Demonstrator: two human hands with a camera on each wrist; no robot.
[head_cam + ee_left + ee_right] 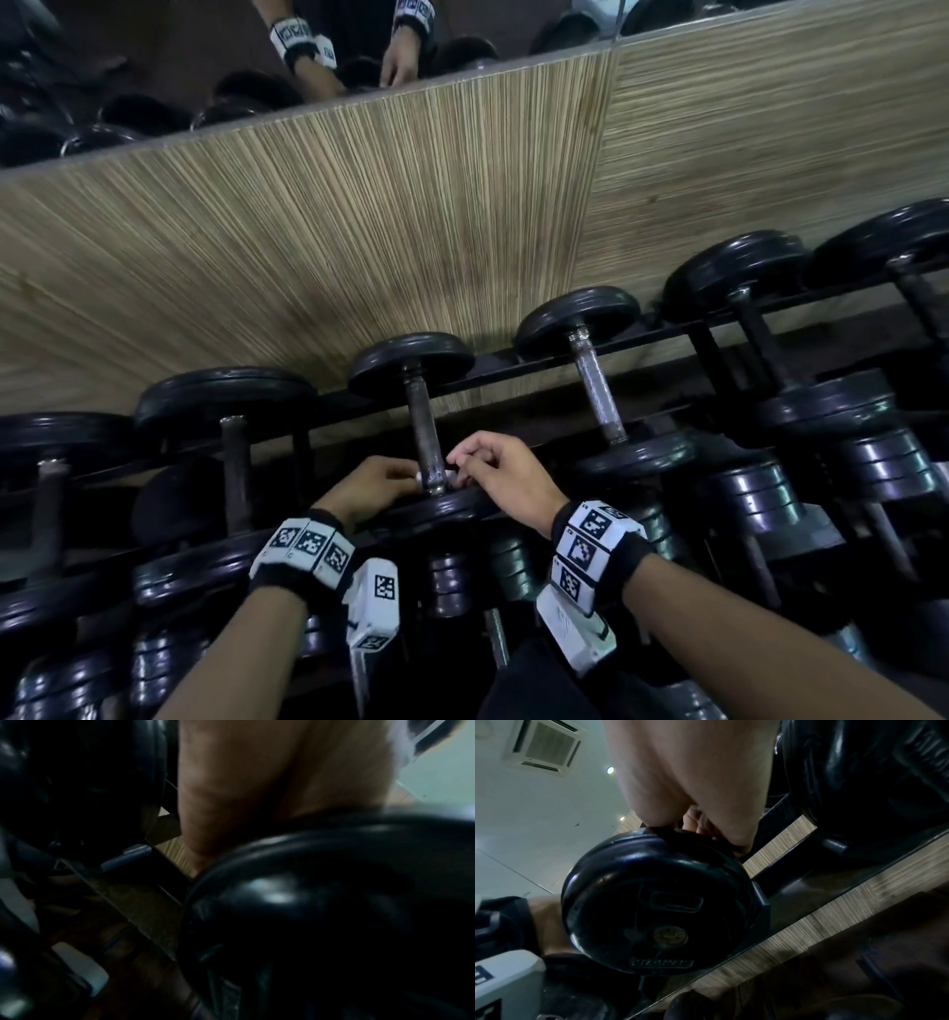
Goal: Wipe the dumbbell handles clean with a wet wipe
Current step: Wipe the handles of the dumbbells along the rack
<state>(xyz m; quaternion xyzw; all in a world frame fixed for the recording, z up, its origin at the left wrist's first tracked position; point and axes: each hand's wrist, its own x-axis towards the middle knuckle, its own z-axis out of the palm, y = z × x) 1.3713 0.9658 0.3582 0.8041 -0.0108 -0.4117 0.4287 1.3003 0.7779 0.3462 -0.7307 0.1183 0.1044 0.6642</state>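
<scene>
Pointing away, dumbbell handle (427, 437), hands (493, 475) pinching wipe (451, 473)

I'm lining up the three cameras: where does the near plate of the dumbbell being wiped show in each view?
Head: near plate, lower centre, between left hand and right hand.
Left wrist: blurred black disc, lower right.
Right wrist: round face at centre.
Shared landmark: striped wood panel.

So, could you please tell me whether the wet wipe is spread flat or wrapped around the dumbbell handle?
Wrapped, apparently: the wet wipe shows white on both sides of the dumbbell handle, pinched by the left hand and right hand.
</scene>
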